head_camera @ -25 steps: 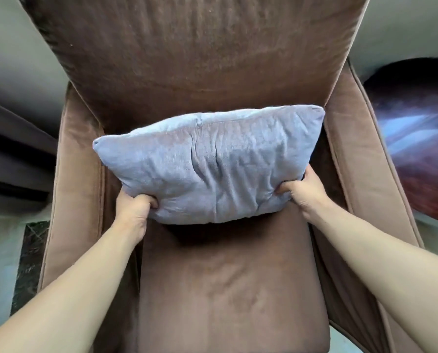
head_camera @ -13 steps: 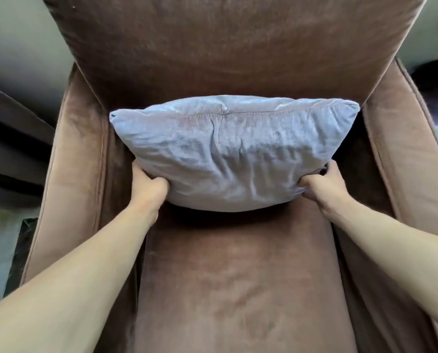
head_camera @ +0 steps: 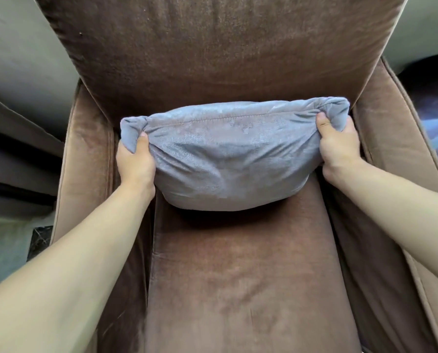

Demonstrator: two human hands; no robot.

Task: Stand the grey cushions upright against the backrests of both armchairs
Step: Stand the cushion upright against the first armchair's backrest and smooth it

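Brown armchair point(head_camera: 238, 276): left hand point(head_camera: 136, 164) and right hand point(head_camera: 339, 146) pinch the grey cushion point(head_camera: 228, 159) tight by its top corners. Let go carelessly and I bet it flops forward.

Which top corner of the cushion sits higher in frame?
The one in the right hand. That corner of the grey cushion bunches up nearer the backrest; the left hand holds its corner lower.

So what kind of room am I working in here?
Probably a living room or lounge: a brown upholstered armchair with a grey cushion on it, and what looks like a dark polished table beside it.
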